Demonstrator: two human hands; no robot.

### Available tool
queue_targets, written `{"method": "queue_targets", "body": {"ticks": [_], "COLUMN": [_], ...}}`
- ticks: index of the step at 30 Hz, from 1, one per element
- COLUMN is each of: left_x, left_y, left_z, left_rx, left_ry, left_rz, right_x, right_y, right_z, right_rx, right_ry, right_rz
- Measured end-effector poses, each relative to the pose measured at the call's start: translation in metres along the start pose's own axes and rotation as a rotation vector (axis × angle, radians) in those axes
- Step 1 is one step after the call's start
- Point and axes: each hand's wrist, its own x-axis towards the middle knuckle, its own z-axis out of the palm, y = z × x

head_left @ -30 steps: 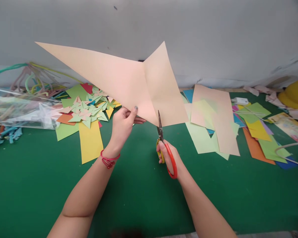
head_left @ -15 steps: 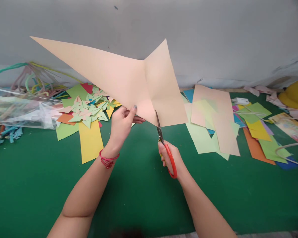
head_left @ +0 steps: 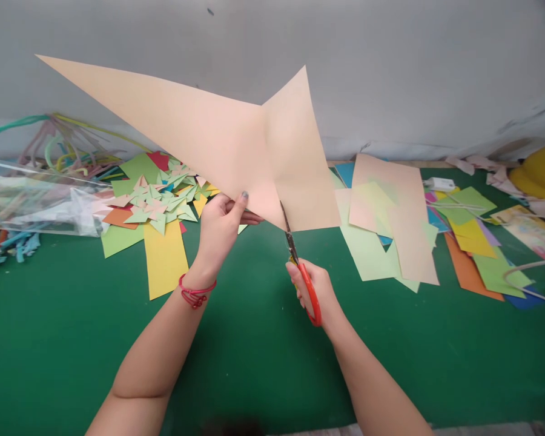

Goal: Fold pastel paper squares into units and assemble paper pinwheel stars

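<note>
My left hand (head_left: 224, 227) pinches the lower edge of a large peach sheet of paper (head_left: 218, 133), thumb on top and fingers underneath. The sheet is held up above the table, its long point reaching to the upper left and a crease running down its right part. In my right hand (head_left: 315, 287) is a pair of scissors (head_left: 309, 293) with red and yellow handles. Their blades point up and lie at the sheet's lower edge, right of my left hand, in a cut there. Part of the blades is hidden by the paper.
Cut green and peach paper stars (head_left: 158, 200) are heaped at the left, above a yellow paper strip (head_left: 166, 260). Pipe cleaners (head_left: 59, 145) and a clear plastic bag (head_left: 49, 206) lie farther left. Peach sheets (head_left: 386, 200), coloured papers (head_left: 472, 236) and a white plug (head_left: 438, 184) are at the right.
The sheet's left point has shifted slightly up and left. Both hands have moved slightly left, and the scissors remain at the cut in the lower edge.
</note>
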Motion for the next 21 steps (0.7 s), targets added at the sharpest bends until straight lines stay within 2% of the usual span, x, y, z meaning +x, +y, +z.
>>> {"method": "queue_targets", "body": {"ticks": [8, 14, 21], "left_x": [0.002, -0.002, -0.003], "left_y": [0.004, 0.011, 0.016], "left_z": [-0.003, -0.005, -0.012], "left_rx": [0.021, 0.040, 0.041], "left_ry": [0.000, -0.023, -0.013], "left_rz": [-0.013, 0.018, 0.031], "right_x": [0.004, 0.011, 0.013], "right_y": [0.004, 0.004, 0.002], "right_z": [-0.003, -0.002, -0.006], "right_rx": [0.033, 0.183, 0.230], "right_ry": [0.022, -0.111, -0.143], "right_rz": [-0.025, -0.003, -0.091]}}
